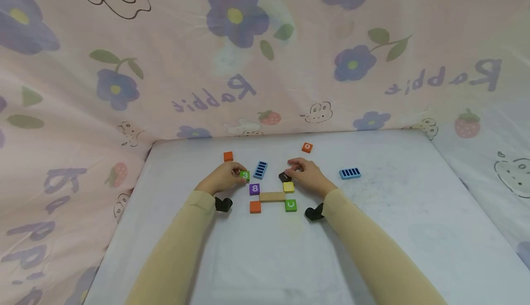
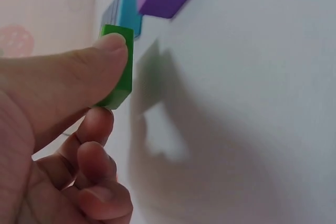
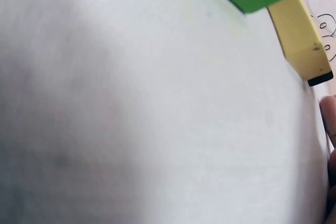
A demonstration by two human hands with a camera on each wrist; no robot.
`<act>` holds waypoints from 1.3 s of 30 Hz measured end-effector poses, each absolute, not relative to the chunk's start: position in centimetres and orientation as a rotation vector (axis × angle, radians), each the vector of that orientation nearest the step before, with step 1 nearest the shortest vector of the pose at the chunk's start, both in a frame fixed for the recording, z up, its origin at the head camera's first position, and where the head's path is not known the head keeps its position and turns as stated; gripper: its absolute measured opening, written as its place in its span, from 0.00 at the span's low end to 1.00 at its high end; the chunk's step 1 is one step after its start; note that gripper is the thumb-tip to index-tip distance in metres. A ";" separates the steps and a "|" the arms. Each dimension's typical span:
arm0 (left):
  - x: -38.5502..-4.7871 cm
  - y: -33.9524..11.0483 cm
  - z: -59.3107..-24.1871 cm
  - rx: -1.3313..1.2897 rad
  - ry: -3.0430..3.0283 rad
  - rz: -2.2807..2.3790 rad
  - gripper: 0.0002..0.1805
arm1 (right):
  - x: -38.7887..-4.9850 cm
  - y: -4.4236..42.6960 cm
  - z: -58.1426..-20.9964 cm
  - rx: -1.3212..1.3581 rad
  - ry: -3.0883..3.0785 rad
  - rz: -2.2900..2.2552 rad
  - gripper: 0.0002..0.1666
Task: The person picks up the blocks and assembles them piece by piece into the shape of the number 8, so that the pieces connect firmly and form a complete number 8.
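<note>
Markings read with the wooden block (image 1: 272, 197) as reference. Green tile (image 1: 244, 175), beyond it to the left: white numeral "3". Purple tile (image 1: 254, 189), just beyond its left end: white "8". Second green tile (image 1: 290, 205), at its right end on the near side: white character, "C" or "U", undetermined. Orange tile (image 1: 307, 147), well beyond it to the right: white "0". Black tile (image 1: 284, 176), beyond its right end: mark too small to identify. Printed cloth (image 1: 290, 66), far beyond it: "Rabbit" twice, mirror-reversed; lettering at far left not securely legible.
</note>
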State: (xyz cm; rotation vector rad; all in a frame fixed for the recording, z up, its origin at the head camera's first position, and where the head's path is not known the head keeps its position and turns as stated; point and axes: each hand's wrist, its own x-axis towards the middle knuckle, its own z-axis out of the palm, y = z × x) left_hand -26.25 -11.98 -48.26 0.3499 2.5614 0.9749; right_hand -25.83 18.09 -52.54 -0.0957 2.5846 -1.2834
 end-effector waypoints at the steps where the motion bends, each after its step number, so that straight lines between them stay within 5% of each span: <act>1: -26.3 -11.9 -48.5 0.357 2.559 0.972 0.17 | -25.8 18.1 -52.6 -0.094 2.584 -1.282 0.30; 39: -27.0 -9.6 -49.2 0.362 2.519 1.019 0.17 | -26.0 18.2 -52.7 -0.103 2.578 -1.289 0.30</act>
